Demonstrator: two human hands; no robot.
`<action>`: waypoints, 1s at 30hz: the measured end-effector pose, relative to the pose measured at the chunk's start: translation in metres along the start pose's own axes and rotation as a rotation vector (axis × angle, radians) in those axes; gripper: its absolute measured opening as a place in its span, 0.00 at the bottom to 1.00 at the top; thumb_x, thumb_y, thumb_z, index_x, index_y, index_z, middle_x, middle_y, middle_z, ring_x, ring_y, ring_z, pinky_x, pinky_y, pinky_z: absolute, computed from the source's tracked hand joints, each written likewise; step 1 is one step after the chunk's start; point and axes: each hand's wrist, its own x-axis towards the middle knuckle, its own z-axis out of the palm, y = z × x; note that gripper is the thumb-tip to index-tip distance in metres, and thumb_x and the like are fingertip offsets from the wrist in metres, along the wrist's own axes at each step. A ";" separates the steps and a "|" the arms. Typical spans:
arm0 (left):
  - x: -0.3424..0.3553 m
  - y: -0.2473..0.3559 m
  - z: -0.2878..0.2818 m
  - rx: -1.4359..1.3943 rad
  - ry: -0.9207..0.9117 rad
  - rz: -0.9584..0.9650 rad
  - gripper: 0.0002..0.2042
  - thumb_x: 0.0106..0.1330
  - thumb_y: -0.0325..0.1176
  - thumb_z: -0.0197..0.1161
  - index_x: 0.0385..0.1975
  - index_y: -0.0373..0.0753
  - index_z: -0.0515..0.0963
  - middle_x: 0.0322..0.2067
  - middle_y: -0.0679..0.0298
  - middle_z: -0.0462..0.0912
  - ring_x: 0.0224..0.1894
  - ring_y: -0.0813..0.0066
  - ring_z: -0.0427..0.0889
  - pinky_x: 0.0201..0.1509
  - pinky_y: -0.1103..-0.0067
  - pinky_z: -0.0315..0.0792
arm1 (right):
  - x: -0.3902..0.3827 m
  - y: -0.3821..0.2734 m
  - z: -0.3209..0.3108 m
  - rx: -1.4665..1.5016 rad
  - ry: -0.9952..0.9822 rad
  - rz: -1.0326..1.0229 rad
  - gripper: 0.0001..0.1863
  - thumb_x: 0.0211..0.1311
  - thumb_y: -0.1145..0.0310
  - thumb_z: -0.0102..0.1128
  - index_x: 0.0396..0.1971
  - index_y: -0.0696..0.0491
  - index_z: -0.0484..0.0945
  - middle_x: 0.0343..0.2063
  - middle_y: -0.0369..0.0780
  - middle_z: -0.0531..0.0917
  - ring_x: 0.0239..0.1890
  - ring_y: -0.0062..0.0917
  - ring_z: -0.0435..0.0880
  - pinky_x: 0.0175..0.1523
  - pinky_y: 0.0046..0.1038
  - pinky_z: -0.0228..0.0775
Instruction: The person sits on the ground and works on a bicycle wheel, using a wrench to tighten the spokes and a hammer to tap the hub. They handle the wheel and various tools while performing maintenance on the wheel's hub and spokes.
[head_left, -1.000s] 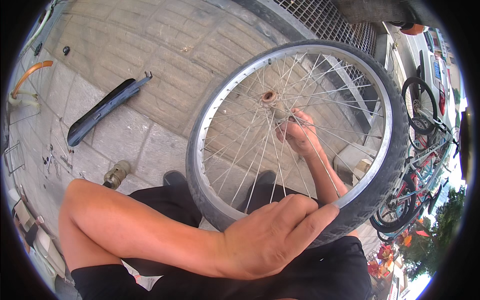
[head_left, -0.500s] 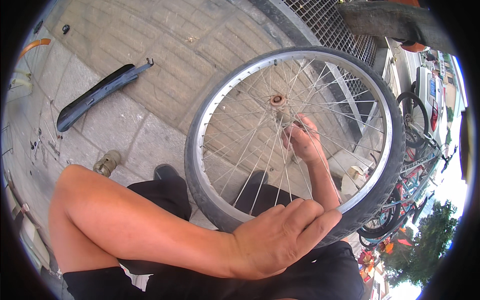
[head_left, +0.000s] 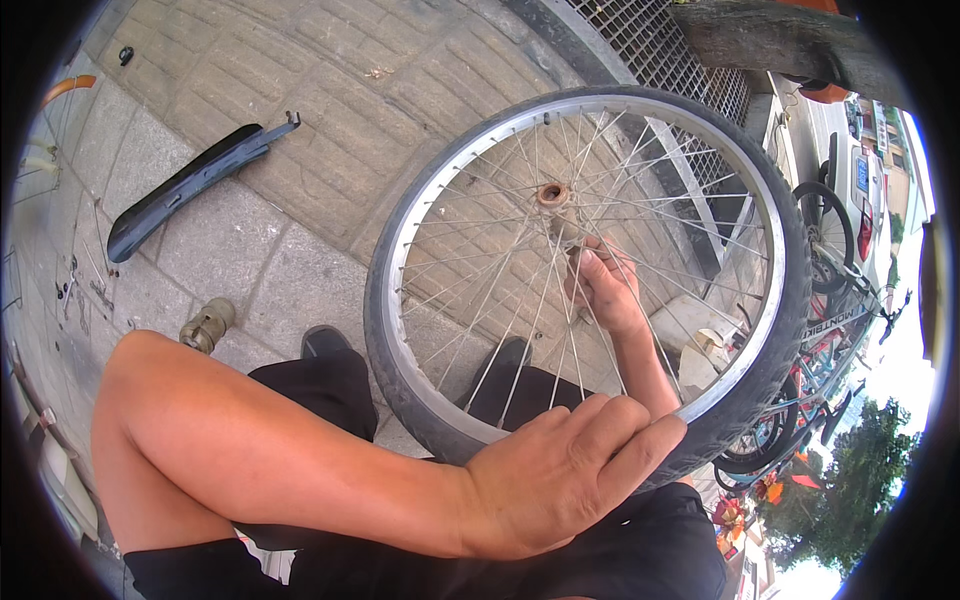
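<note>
Left hand: lying over the near edge of the wheel (head_left: 797,260), this hand (head_left: 565,475) is closing its fingers round rim and tyre.
Right hand: reaching in beneath the spokes, this hand (head_left: 607,288) is keeping thumb and fingers narrow at the far end of the hub (head_left: 553,195); cannot tell whether they are gripping it.
Wheel: tilting above the person's lap and feet; hub's rusty open end is facing up.
Feet: two dark shoes (head_left: 325,342) are showing below, one through the spokes.
Paving, left: a dark mudguard (head_left: 190,195) is lying well apart from the wheel; a khaki object (head_left: 208,325) is sitting near the left forearm.
Beyond: a metal grate (head_left: 690,90) is running behind the wheel; bicycles (head_left: 800,400) and a white car (head_left: 865,185) are standing right.
</note>
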 end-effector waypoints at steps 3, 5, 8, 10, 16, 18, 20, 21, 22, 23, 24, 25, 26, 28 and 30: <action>0.001 0.000 0.000 -0.004 -0.002 -0.001 0.31 0.66 0.21 0.64 0.70 0.29 0.66 0.46 0.56 0.73 0.44 0.61 0.78 0.50 0.71 0.79 | 0.001 0.000 0.001 0.026 -0.021 0.006 0.12 0.81 0.64 0.60 0.48 0.59 0.75 0.22 0.32 0.69 0.19 0.14 0.62 0.23 0.23 0.53; 0.003 0.000 0.001 -0.013 0.003 -0.003 0.31 0.66 0.21 0.64 0.70 0.30 0.65 0.46 0.56 0.73 0.44 0.61 0.78 0.50 0.71 0.79 | 0.003 0.000 0.002 0.058 -0.013 0.034 0.12 0.82 0.63 0.59 0.48 0.59 0.75 0.22 0.32 0.69 0.19 0.14 0.62 0.23 0.23 0.53; 0.004 -0.002 0.002 -0.016 0.014 0.004 0.31 0.65 0.21 0.64 0.70 0.30 0.65 0.45 0.56 0.73 0.43 0.61 0.78 0.50 0.71 0.79 | 0.005 0.008 -0.002 0.068 -0.037 0.000 0.13 0.82 0.63 0.58 0.47 0.59 0.76 0.21 0.31 0.68 0.19 0.14 0.60 0.23 0.22 0.52; 0.003 -0.003 0.003 -0.009 0.010 0.006 0.31 0.66 0.22 0.64 0.70 0.30 0.65 0.45 0.56 0.73 0.43 0.61 0.78 0.49 0.72 0.78 | 0.006 0.011 -0.005 0.114 -0.042 0.029 0.12 0.81 0.64 0.59 0.47 0.59 0.76 0.21 0.31 0.68 0.19 0.14 0.60 0.23 0.22 0.51; 0.000 -0.006 0.002 -0.006 -0.032 -0.008 0.31 0.67 0.23 0.63 0.71 0.30 0.64 0.45 0.57 0.72 0.43 0.62 0.77 0.48 0.71 0.77 | 0.011 0.023 -0.017 0.191 -0.120 0.139 0.17 0.74 0.55 0.65 0.47 0.52 0.74 0.22 0.27 0.67 0.19 0.12 0.60 0.25 0.21 0.54; -0.001 -0.008 0.001 -0.032 -0.062 -0.014 0.31 0.68 0.24 0.63 0.72 0.30 0.64 0.46 0.57 0.72 0.43 0.62 0.77 0.48 0.71 0.77 | 0.014 0.030 -0.017 0.269 -0.117 0.125 0.14 0.74 0.58 0.64 0.42 0.52 0.73 0.21 0.29 0.67 0.19 0.13 0.61 0.23 0.21 0.53; -0.002 -0.009 0.000 -0.033 -0.075 -0.024 0.31 0.68 0.24 0.63 0.72 0.30 0.64 0.46 0.57 0.72 0.43 0.62 0.77 0.49 0.71 0.77 | 0.018 0.035 -0.016 0.393 -0.122 0.103 0.11 0.76 0.66 0.62 0.34 0.54 0.71 0.21 0.32 0.67 0.18 0.15 0.61 0.22 0.22 0.53; -0.002 -0.009 0.000 -0.033 -0.081 -0.029 0.31 0.68 0.24 0.63 0.72 0.30 0.64 0.46 0.57 0.72 0.43 0.62 0.77 0.49 0.71 0.77 | 0.019 0.036 -0.017 0.384 -0.125 0.115 0.12 0.76 0.66 0.62 0.34 0.53 0.71 0.21 0.32 0.66 0.18 0.15 0.61 0.21 0.22 0.53; -0.002 -0.010 0.000 -0.032 -0.076 -0.026 0.31 0.68 0.24 0.63 0.72 0.30 0.64 0.46 0.57 0.72 0.42 0.62 0.77 0.49 0.71 0.77 | 0.020 0.037 -0.018 0.375 -0.128 0.126 0.12 0.75 0.66 0.63 0.33 0.53 0.70 0.21 0.32 0.66 0.18 0.15 0.61 0.21 0.22 0.53; -0.001 -0.011 0.000 -0.032 -0.072 -0.024 0.31 0.68 0.24 0.63 0.72 0.30 0.64 0.46 0.57 0.72 0.42 0.62 0.77 0.48 0.71 0.77 | 0.020 0.037 -0.019 0.367 -0.131 0.137 0.13 0.75 0.66 0.63 0.32 0.52 0.69 0.20 0.32 0.66 0.18 0.15 0.61 0.21 0.22 0.53; -0.001 -0.011 0.000 -0.031 -0.070 -0.020 0.31 0.68 0.24 0.63 0.72 0.30 0.64 0.46 0.57 0.72 0.42 0.62 0.78 0.48 0.71 0.77 | 0.020 0.036 -0.019 0.306 -0.122 0.144 0.13 0.74 0.61 0.64 0.35 0.51 0.70 0.20 0.31 0.66 0.18 0.14 0.62 0.22 0.22 0.53; 0.000 -0.012 0.000 -0.028 -0.063 -0.015 0.31 0.68 0.24 0.63 0.72 0.30 0.64 0.46 0.57 0.72 0.42 0.62 0.78 0.48 0.71 0.77 | 0.020 0.034 -0.019 0.247 -0.112 0.150 0.15 0.72 0.56 0.65 0.39 0.50 0.72 0.20 0.29 0.66 0.18 0.14 0.62 0.23 0.21 0.53; 0.000 -0.012 0.000 -0.024 -0.056 -0.011 0.31 0.68 0.24 0.63 0.72 0.30 0.64 0.46 0.57 0.72 0.42 0.62 0.78 0.47 0.71 0.77 | 0.019 0.033 -0.019 0.187 -0.103 0.157 0.17 0.71 0.52 0.65 0.42 0.50 0.73 0.20 0.27 0.67 0.17 0.13 0.62 0.23 0.21 0.53; 0.002 -0.012 0.000 -0.010 -0.050 -0.007 0.31 0.68 0.24 0.63 0.72 0.30 0.65 0.45 0.58 0.72 0.41 0.62 0.78 0.47 0.71 0.77 | 0.019 0.034 -0.023 0.192 -0.118 0.149 0.17 0.71 0.52 0.65 0.42 0.50 0.73 0.20 0.27 0.67 0.18 0.13 0.62 0.24 0.21 0.53; 0.002 -0.011 0.000 0.010 -0.051 -0.010 0.31 0.67 0.24 0.63 0.71 0.30 0.65 0.45 0.58 0.72 0.41 0.63 0.78 0.47 0.71 0.77 | 0.020 0.033 -0.025 0.193 -0.123 0.142 0.16 0.71 0.53 0.64 0.42 0.50 0.73 0.20 0.27 0.67 0.18 0.13 0.63 0.24 0.21 0.54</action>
